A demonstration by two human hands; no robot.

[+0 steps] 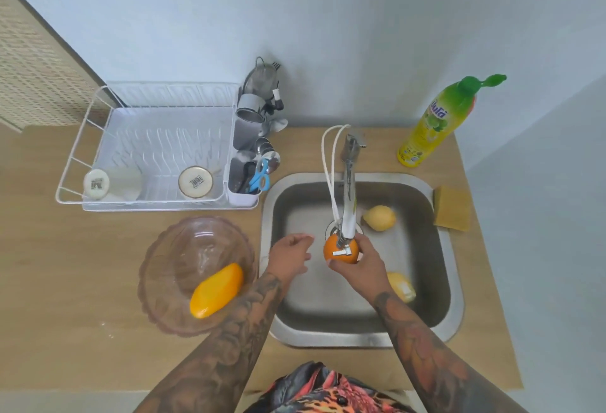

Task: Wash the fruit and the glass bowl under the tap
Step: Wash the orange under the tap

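Soft, even daylight fills the scene, bright and cool on the wall (328, 19), with only faint shadows. The sink (439, 281) shows dull sheen and the glass bowl (170, 268) pale glints. Wide-angle bending curves the desk (65, 281) edges near the corners. Detail is slightly soft throughout.

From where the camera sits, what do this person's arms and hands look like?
Both forearms are bare and sleeveless, covered in dense tattoos down to the wrists. The left hand and right hand wear no gloves, rings or watch that I can see. A bright patterned garment shows below.
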